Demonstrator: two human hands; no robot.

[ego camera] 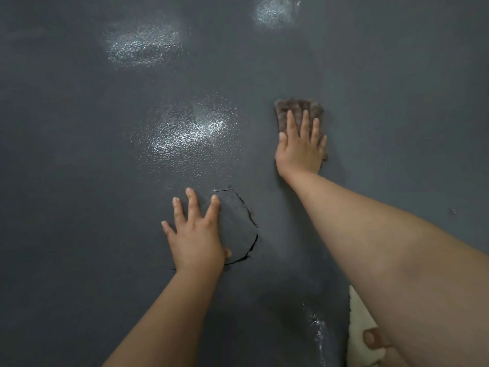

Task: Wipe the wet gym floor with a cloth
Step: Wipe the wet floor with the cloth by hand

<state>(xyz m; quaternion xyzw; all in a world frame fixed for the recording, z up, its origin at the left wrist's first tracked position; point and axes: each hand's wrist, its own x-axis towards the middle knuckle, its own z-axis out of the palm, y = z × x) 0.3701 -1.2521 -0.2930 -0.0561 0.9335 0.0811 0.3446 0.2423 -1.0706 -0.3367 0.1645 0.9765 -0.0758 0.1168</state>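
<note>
A dark grey textured gym floor [79, 154] fills the view. My right hand [300, 147] lies flat with straight fingers on a brownish-grey cloth [299, 107], pressing it to the floor right of centre. My left hand [195, 234] rests flat on the floor with its fingers spread, nearer to me and left of the cloth. A wet, shiny patch [188, 136] glistens between the hands, just left of the cloth.
Two more shiny wet patches lie farther off, one at upper left [143, 46] and one at the top [274, 10]. A curved crack [250, 221] runs in the floor by my left thumb. A pale cream thing [360, 329] shows at the bottom right.
</note>
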